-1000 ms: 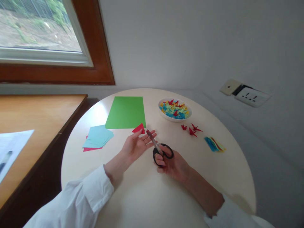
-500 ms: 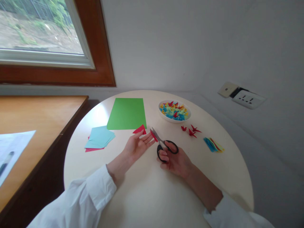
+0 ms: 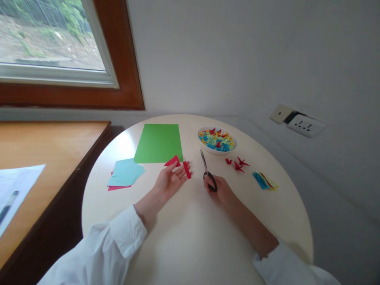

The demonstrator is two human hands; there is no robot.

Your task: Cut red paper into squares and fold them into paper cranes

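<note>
My left hand (image 3: pixel 168 184), palm up, pinches a folded piece of red paper (image 3: pixel 173 161) between thumb and index finger. A narrow red paper strip (image 3: pixel 187 170) lies across its other fingertips, separate from the folded piece. To the right, my right hand (image 3: pixel 219 188) grips black-handled scissors (image 3: pixel 203 159) with the blades pointing away from me and nearly closed. The scissors are apart from the red paper. Beyond the left hand lies a green sheet (image 3: pixel 158 143).
Light blue squares (image 3: pixel 124 172) over red ones lie at the left. A white bowl (image 3: pixel 217 151) of folded paper cranes stands at the back, with several red cranes (image 3: pixel 238 166) before it. Colourful paper strips (image 3: pixel 264 181) lie at the right of the round table (image 3: pixel 190 237).
The scissors have moved right, away from the paper, and their blades have come together. The red strip, which was at the blades, now rests on the left fingers.
</note>
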